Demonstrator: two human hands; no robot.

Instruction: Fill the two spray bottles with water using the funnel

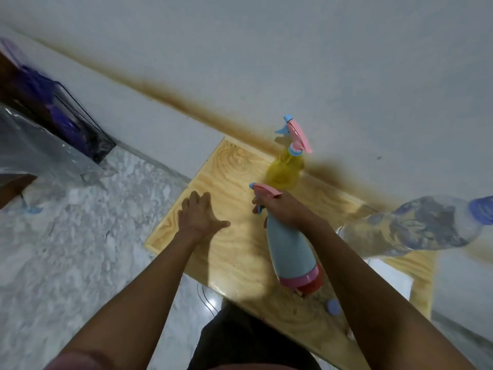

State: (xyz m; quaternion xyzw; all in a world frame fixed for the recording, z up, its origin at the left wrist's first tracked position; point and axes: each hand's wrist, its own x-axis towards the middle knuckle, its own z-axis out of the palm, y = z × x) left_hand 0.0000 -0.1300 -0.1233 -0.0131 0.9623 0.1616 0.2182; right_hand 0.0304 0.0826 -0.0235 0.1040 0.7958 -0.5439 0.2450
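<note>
While our right hand [282, 209] gripped the neck of the blue spray bottle [290, 249] just under its pink trigger head, the bottle leaned with its pink base toward the near edge of the tabletop [234, 252]. We could not tell whether it touched the wood. Our left hand [201, 214] was spread, holding nothing, over the left edge. The yellow spray bottle [286, 166] stood at the far edge by the wall. A clear water bottle [416, 228] was at the right edge, and a small blue cap [333, 307] lay by the near edge.

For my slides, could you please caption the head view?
Right hand grips the blue spray bottle, left hand open over the table, yellow bottle behind.
</note>
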